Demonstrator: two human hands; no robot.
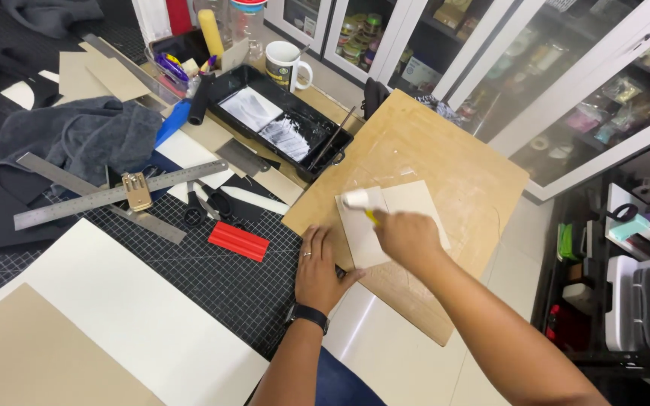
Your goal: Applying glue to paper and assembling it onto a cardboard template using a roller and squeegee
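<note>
Head view. We see the right hand (pixel 408 237) closed around a small foam roller (pixel 356 199), its white head resting on a cream card (pixel 408 207) lying on the wooden board (pixel 460 173). The left hand (pixel 317 271) lies flat, fingers spread, at the card's near-left corner. A black paint tray (pixel 283 120) sits beyond the board's far-left edge.

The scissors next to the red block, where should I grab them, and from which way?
Take the scissors by the black handle loops, which point toward the person. Come from that near side, over the black cutting mat. The blades point away, toward the steel ruler, so reaching from there would probably meet the sharp end. The red block lies just to the right, so come straight down.
</note>
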